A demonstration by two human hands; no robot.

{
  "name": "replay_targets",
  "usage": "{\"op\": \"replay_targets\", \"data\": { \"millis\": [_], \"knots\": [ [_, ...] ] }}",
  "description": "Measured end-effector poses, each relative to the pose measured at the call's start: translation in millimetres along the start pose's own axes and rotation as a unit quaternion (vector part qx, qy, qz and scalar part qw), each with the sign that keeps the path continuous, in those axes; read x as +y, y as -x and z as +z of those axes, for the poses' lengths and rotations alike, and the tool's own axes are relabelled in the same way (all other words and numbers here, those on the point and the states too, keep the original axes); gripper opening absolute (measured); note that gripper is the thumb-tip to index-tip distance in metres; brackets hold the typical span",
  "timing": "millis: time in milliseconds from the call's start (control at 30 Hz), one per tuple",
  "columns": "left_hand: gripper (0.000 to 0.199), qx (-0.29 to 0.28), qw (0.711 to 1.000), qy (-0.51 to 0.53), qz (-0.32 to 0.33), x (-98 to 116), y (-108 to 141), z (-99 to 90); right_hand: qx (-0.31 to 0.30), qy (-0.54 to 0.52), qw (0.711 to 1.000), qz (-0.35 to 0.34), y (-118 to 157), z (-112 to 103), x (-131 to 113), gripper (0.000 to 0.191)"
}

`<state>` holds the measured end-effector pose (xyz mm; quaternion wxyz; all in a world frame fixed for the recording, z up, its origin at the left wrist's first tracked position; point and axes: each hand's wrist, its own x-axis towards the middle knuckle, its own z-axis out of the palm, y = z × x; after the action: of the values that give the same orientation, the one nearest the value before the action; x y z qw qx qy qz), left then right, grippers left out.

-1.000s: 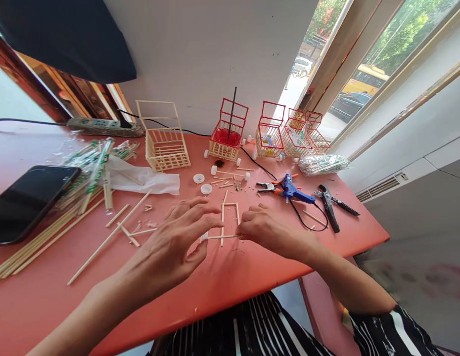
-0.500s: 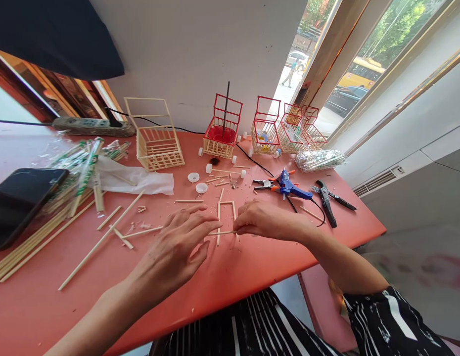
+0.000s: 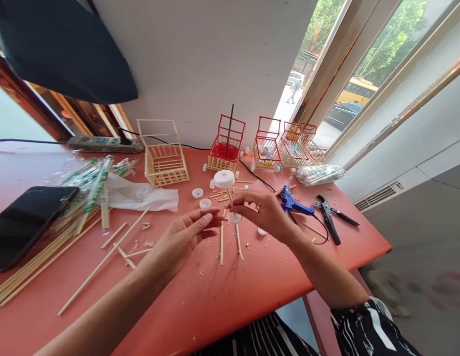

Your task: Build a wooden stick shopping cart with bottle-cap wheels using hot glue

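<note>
My right hand (image 3: 257, 212) pinches a wheel axle, a thin wooden stick (image 3: 230, 197) with a white bottle cap on each end. The upper cap (image 3: 224, 179) faces up, while the lower cap (image 3: 234, 218) sits beside my fingertips. To its left, my left hand (image 3: 189, 230) has loosely bent fingers that stand partly apart, and I see nothing held in them. Below the hands lies a small stick frame (image 3: 221, 244) on the red table (image 3: 170, 301); its far end is partly hidden. A white cap (image 3: 261, 231) rests under my right wrist.
Behind stand a plain stick cart (image 3: 165, 163) and several red-trimmed carts (image 3: 226, 148). A blue glue gun (image 3: 295, 200) and black-handled cutters (image 3: 330, 220) lie right. Left are a phone (image 3: 29, 225), wrapped sticks (image 3: 96, 188) and a long stick (image 3: 104, 262). Two caps (image 3: 197, 193) lie ahead.
My right hand has left the thin stick across the frame and now holds the capped axle raised above the table. My left hand has turned, its fingers bending inward. The view has shifted slightly.
</note>
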<state>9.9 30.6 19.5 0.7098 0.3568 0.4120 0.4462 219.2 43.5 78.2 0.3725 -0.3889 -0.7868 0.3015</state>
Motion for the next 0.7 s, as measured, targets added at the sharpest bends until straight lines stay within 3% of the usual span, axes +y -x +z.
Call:
{"op": "replay_targets", "data": {
  "millis": [233,700],
  "knots": [
    [0.046,-0.065,0.990,0.082,-0.094,-7.5,5.5,6.3,0.066,0.005,0.996,-0.055,9.3,23.5,12.3,0.007],
    [0.046,-0.058,0.987,0.084,-0.121,-11.4,7.5,-2.1,0.058,0.070,0.992,-0.085,18.5,35.6,23.3,0.019]
  ]
}}
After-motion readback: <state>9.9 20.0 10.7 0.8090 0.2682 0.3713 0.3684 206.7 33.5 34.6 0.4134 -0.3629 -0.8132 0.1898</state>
